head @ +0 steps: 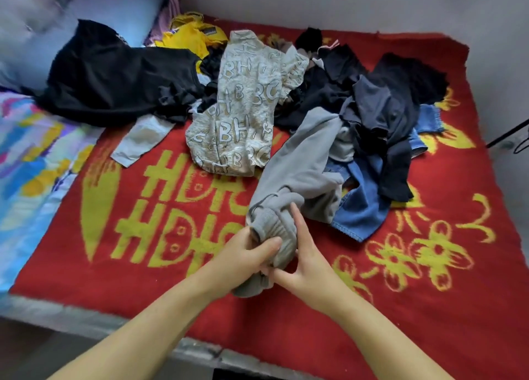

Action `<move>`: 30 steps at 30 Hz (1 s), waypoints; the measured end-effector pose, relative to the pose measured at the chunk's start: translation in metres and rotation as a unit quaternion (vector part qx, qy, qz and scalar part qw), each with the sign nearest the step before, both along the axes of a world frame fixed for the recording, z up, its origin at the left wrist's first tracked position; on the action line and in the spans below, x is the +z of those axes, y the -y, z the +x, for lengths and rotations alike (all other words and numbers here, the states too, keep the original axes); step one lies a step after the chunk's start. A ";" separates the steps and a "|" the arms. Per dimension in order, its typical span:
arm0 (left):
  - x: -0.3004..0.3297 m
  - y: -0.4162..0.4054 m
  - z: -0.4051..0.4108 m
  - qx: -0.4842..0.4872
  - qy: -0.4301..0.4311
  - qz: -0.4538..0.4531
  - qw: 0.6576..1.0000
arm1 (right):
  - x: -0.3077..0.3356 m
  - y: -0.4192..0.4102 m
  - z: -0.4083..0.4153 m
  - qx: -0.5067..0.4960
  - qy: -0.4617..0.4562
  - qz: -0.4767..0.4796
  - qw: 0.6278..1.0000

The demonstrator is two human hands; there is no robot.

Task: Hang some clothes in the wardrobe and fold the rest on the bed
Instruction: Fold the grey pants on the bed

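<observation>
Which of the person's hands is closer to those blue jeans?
Right. The right hand grips the grey sweatshirt's cuff on the side facing the blue jeans. The left hand holds the same cuff from the far side.

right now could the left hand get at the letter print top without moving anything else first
Probably yes, once it lets go. The left hand grips the grey sweatshirt; the letter print top lies on top of the pile just beyond, uncovered, with bare red blanket between.
</observation>
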State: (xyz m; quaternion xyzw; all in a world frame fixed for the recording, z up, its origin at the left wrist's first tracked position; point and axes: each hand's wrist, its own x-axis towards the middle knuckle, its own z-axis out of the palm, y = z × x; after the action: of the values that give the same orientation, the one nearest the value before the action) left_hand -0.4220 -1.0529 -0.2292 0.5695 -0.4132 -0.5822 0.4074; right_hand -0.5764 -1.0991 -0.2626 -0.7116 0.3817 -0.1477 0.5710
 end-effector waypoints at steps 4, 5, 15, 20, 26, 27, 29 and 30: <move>0.037 -0.003 -0.001 -0.033 0.109 -0.032 0.993 | 0.035 0.007 0.006 -0.092 0.037 -0.026 0.995; 0.042 -0.007 0.001 -0.047 0.169 -0.049 0.983 | 0.043 0.009 0.005 -0.132 0.049 -0.017 0.990; 0.038 -0.059 0.026 -0.009 0.174 -0.060 0.983 | 0.112 -0.016 0.045 -0.323 0.266 0.197 0.887; 0.073 -0.053 0.070 -0.062 0.321 -0.109 0.939 | 0.125 -0.024 0.051 -0.349 0.231 0.215 0.882; 0.136 -0.044 0.122 -0.102 0.430 -0.202 0.874 | 0.157 -0.024 0.043 -0.246 0.001 -0.125 0.961; 0.148 -0.041 0.128 -0.145 0.435 -0.205 0.865 | 0.169 -0.023 0.043 -0.193 -0.015 -0.202 0.960; 0.172 -0.033 0.138 -0.217 0.472 -0.220 0.826 | 0.195 -0.023 0.052 -0.037 -0.070 -0.328 0.942; 0.182 -0.026 0.139 -0.241 0.489 -0.233 0.806 | 0.205 -0.021 0.059 0.040 -0.129 -0.374 0.918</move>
State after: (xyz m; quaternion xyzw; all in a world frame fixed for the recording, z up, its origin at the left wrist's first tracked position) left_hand -0.2833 -1.0266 -0.0472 0.5492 -0.8046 -0.1923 0.1187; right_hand -0.5171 -1.0786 -0.0571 -0.9007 0.3405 -0.1634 0.2147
